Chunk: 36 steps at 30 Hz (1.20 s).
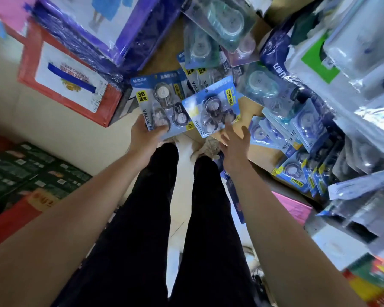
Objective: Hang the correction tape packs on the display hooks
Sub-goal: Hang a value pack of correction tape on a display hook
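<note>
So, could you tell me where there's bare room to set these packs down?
Bare floor lies between the red box and the dark boxes, left of your left hand. Right of the right hand, packs crowd everything.

Blue blister-card correction tape pack [162, 105] held in left hand [145, 138], second pack [211, 107] tilted beside

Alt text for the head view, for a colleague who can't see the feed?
A person's left hand grips a stack of blue correction tape packs, while the open right hand reaches toward a separate pack beside it. More packs hang in rows at right.
</note>
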Each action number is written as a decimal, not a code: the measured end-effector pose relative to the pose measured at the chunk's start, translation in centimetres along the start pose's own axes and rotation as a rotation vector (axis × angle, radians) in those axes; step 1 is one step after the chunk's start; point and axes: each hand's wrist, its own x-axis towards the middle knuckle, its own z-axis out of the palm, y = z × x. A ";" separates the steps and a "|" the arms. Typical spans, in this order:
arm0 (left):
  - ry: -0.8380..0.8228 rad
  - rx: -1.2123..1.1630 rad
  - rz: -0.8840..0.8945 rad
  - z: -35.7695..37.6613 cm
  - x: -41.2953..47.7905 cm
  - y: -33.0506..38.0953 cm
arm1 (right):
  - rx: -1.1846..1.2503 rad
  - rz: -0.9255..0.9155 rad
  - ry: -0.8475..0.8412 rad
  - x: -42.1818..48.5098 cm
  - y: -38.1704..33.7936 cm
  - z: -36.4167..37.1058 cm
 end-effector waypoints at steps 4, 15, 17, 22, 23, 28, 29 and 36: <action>0.015 -0.043 -0.006 0.3 0.6 -0.3 | -0.474 -0.451 -0.001 1.9 -0.9 -0.3; -0.064 0.061 0.053 -1.1 -0.4 0.6 | -0.935 -0.680 -0.084 1.9 -3.8 -0.5; -0.071 0.179 0.080 -2.1 -1.1 1.4 | -0.945 -0.686 -0.153 0.3 -4.3 -1.3; -0.146 0.521 0.244 -5.3 -5.1 5.2 | -1.071 -0.656 -0.275 -5.2 -5.7 -4.6; -0.159 0.586 0.287 -5.8 -6.2 6.1 | -1.091 -0.640 -0.271 -6.5 -6.1 -5.4; -0.097 0.707 0.511 -7.9 -12.6 11.1 | -1.097 -0.655 -0.234 -14.5 -9.5 -8.9; -0.071 0.719 0.582 -8.2 -13.9 12.3 | -1.081 -0.684 -0.219 -16.1 -10.4 -9.6; -0.004 0.678 0.845 -8.5 -23.6 23.5 | -1.004 -0.893 -0.115 -27.5 -17.7 -14.9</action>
